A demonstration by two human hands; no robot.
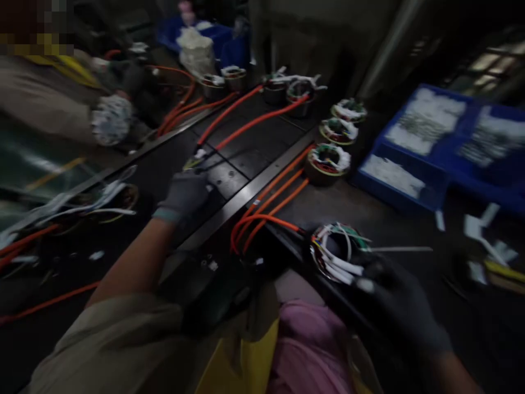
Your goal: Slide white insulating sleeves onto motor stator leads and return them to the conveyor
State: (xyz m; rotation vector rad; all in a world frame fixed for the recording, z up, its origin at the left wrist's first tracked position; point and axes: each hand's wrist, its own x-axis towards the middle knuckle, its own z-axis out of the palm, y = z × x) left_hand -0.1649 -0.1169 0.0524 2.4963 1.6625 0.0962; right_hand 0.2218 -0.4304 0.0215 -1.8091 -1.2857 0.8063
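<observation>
A wound stator coil (337,254) on the near edge of the tabletop (241,164), white leads (336,262) bunched toward the gloved right hand (394,301) just beside it, orange cables (266,224) looping off to its left — that hand plainly the nearer, though too dark to tell whether open or closed on the leads. Well to the left of the coil, the gloved left hand (184,194) closed around a thin cable end (199,161) over the tabletop — orange wires (258,123) running on from it. Beyond the coil, three more coils (338,131) in a row and a blue tray (396,200).
</observation>
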